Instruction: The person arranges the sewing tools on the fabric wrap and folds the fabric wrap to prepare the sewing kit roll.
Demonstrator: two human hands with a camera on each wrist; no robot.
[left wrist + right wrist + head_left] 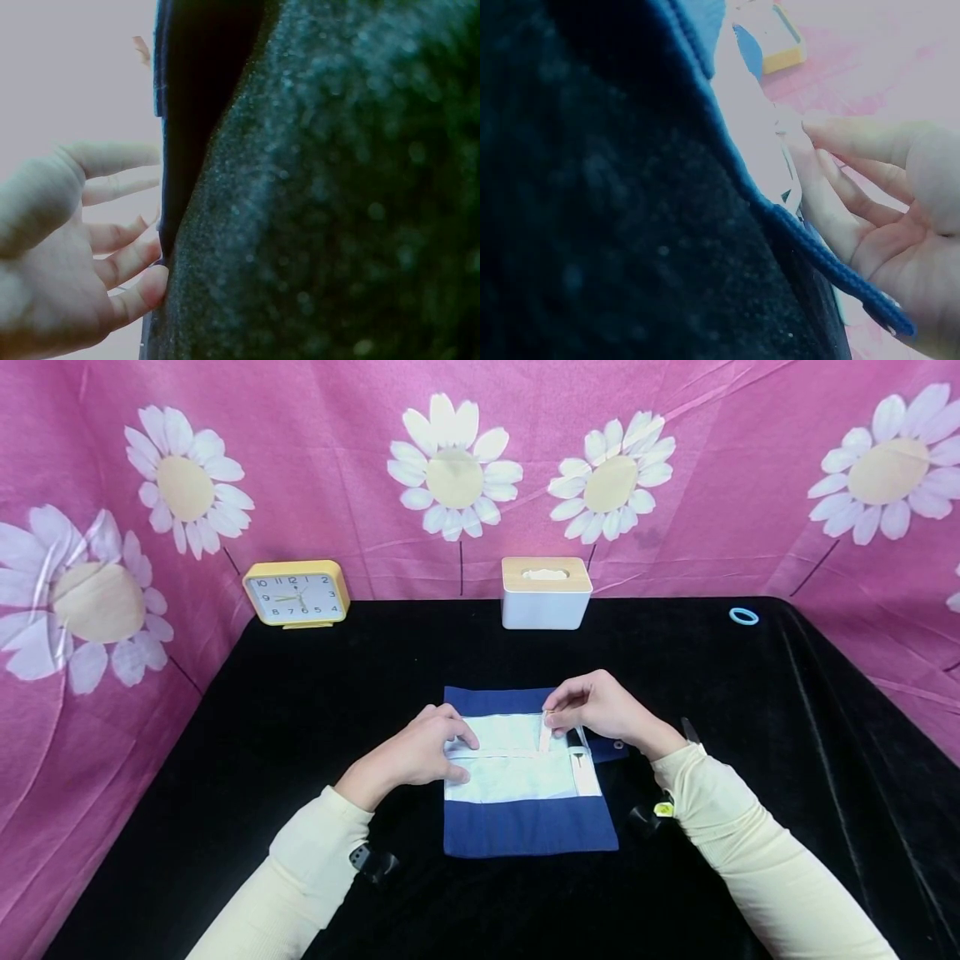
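A blue fabric case [529, 828] lies unfolded on a black cloth [750, 710], its near blue band toward the person and its pale lining [510, 777] facing up. The case looks light and soft, likely to wrinkle or slide if tugged, so a flat press along its side edge seems the surest hold. At its left edge, a left hand [420, 752] rests with thumb and fingers apart, fingertips at the border of the lining, gripping nothing; the left wrist view shows the digits spread beside the edge.

Near the right side of the lining sits a slim, dark-topped item [576, 743], just beside a right hand [600, 706] whose thumb and fingers are pinched on the upper end of a pale strip [545, 733]. The strip hangs below the fingertips, its lower end near the seam across the lining; whether it is tucked in there cannot be told. It appears light and fairly stiff, best taken by that upper end with a gentle pinch. A blue tab [609, 750] with a small stud juts out past the right edge, below the right hand.

Farther off stand a yellow clock [297, 596], a tissue box [546, 606] and a light-blue ring [744, 617], before a pink daisy backdrop [322, 468].
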